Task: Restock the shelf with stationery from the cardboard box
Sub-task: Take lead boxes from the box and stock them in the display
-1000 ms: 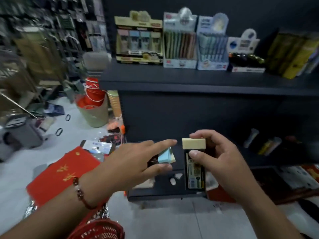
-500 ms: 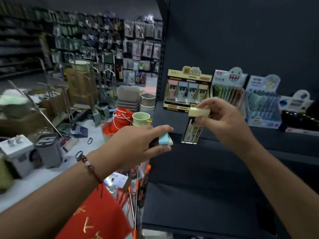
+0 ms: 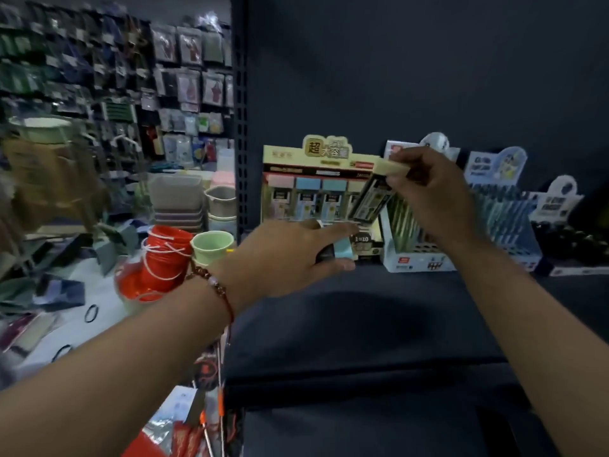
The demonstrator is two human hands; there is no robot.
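Observation:
My right hand pinches a slim stationery pack with a beige cap, tilted, right in front of the yellow display box on the dark shelf. That box holds a row of similar packs with pink and blue caps. My left hand grips a blue-capped pack low in front of the same box, just above the shelf board. The cardboard box is not in view.
Pen display boxes stand to the right of the yellow box, with more displays further right. Left of the shelf upright are red buckets, a green cup, stacked trays and hanging goods. The shelf's front board is bare.
Both hands have risen from the low shelf to the upper shelf and moved forward to the yellow display box, each still holding its pack. The view has lifted with them.

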